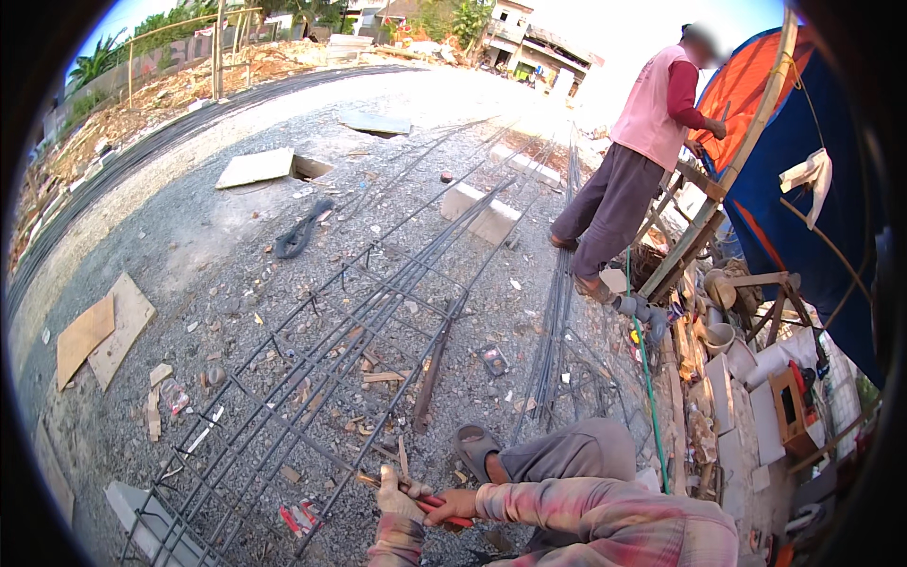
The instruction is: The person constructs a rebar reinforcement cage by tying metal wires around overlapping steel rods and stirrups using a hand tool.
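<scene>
Pink-and-grey checked fabric, a sleeve, is seen nearest the camera, drawn over the right forearm. One end of a slender, red-handled metal hand tool is gripped by the right hand, its fingers curled closed; the same tool is clasped farther forward by the left hand — closed also, and apparently covered by a pale glove. The tool's tip is held at the near side of a long cage of dark steel reinforcing bars; whether contact is made cannot be told. Beneath the cage, a second, red-and-grey hand tool is seen on the gravel. Beyond, long bars are laid over a pale concrete block. At upper right, a co-worker in a pink-and-maroon top is shown standing — beside a blue-and-orange tarpaulin.
</scene>
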Motion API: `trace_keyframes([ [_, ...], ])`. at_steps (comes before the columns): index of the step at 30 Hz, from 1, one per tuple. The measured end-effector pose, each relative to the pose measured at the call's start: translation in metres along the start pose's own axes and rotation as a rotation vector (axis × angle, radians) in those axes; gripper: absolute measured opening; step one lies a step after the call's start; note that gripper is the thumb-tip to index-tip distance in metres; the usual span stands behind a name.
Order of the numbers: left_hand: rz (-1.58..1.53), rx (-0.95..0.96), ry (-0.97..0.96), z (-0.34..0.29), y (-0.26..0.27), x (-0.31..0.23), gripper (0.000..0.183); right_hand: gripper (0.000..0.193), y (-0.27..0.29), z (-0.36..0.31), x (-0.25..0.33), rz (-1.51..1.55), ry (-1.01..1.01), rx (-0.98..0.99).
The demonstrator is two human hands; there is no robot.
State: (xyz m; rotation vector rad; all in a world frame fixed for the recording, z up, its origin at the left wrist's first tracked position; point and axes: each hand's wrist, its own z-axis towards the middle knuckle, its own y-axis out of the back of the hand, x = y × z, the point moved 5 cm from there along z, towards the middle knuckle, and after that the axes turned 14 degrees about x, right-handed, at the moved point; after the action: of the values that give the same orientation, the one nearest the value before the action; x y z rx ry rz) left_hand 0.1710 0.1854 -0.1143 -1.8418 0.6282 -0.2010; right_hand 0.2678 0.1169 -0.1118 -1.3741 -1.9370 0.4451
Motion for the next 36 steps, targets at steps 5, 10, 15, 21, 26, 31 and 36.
trace_keyframes([
  [5,0.254,-0.360,-0.060,0.001,0.017,-0.006,0.043,0.044,-0.021,-0.016,0.030,-1.184,0.427,-0.728],
  [10,0.281,-0.223,-0.100,-0.013,-0.018,-0.018,0.040,0.047,-0.003,-0.016,0.023,-0.705,0.204,-0.330],
  [15,-0.137,-0.054,-0.035,-0.007,-0.015,-0.012,0.039,0.052,-0.020,-0.024,0.029,0.004,0.194,0.036],
  [21,0.259,-0.392,-0.078,0.000,-0.005,-0.010,0.039,0.039,-0.015,-0.030,0.037,-1.166,0.333,-0.628],
  [26,0.380,-0.282,-0.186,-0.007,-0.013,-0.019,0.038,0.042,-0.017,-0.028,0.024,-1.240,0.434,-0.909],
  [31,-0.016,-0.023,-0.091,-0.010,-0.019,-0.012,0.035,0.048,-0.014,-0.020,0.011,0.483,0.175,0.160],
  [36,0.127,-0.223,-0.047,-0.010,-0.014,-0.010,0.032,0.049,-0.002,-0.020,0.025,-0.478,0.343,-0.330],
])
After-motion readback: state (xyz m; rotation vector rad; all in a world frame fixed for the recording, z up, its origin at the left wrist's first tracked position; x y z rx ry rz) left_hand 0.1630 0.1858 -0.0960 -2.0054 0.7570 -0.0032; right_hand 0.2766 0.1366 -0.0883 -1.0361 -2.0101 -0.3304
